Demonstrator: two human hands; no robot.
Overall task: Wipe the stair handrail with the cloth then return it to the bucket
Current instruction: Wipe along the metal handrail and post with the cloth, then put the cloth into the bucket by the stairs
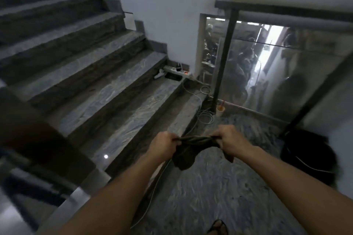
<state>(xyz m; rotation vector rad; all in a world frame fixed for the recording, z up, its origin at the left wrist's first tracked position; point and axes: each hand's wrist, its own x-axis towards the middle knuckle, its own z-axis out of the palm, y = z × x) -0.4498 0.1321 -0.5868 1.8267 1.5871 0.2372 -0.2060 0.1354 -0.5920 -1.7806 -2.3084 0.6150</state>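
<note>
head view: left hand and right hand are each gripping an end of a dark cloth, stretching it over the landing floor; black bucket is sitting at the floor's right edge below the handrail.

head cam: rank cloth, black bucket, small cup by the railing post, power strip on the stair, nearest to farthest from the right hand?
From the right hand:
1. cloth, gripped in it, stretched across to the left hand.
2. black bucket, on the floor to its right.
3. small cup, at the railing post's foot, ahead.
4. power strip, on the stair by the wall, farthest back.
</note>
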